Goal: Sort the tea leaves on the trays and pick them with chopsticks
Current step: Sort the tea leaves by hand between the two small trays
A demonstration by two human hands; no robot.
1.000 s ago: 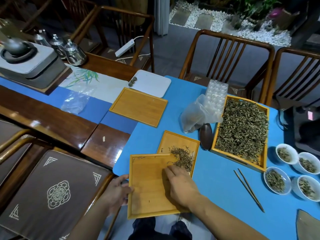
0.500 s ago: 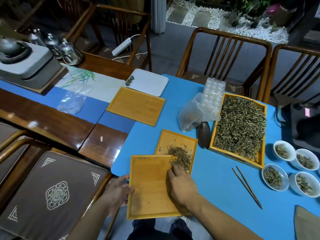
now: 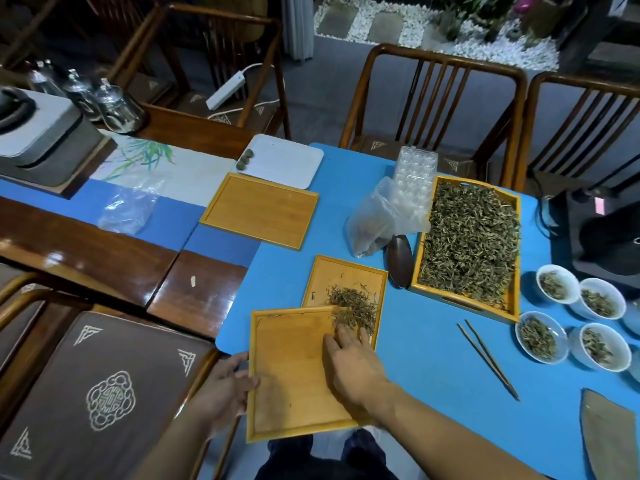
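A bare bamboo tray (image 3: 291, 375) lies at the table's near edge, its far right corner overlapping a smaller bamboo tray (image 3: 343, 275). That smaller tray carries a small pile of tea leaves (image 3: 353, 304). My left hand (image 3: 221, 386) grips the near tray's left rim. My right hand (image 3: 353, 362) rests on the near tray with straight fingers touching the pile's near edge. A pair of chopsticks (image 3: 488, 358) lies loose on the blue table to the right. A large tray heaped with tea leaves (image 3: 471, 240) sits beyond them.
Several white bowls of tea (image 3: 542, 337) stand at the right edge. A dark scoop (image 3: 400, 261), a plastic bag (image 3: 374, 220) and a clear blister pack (image 3: 414, 174) lie by the large tray. Another bare bamboo tray (image 3: 259, 209) and a white tray (image 3: 284, 161) sit further back. Chairs surround the table.
My right hand has slid slightly forward on the near tray, its fingers staying at the pile's near edge. My left hand keeps its hold on the tray rim.
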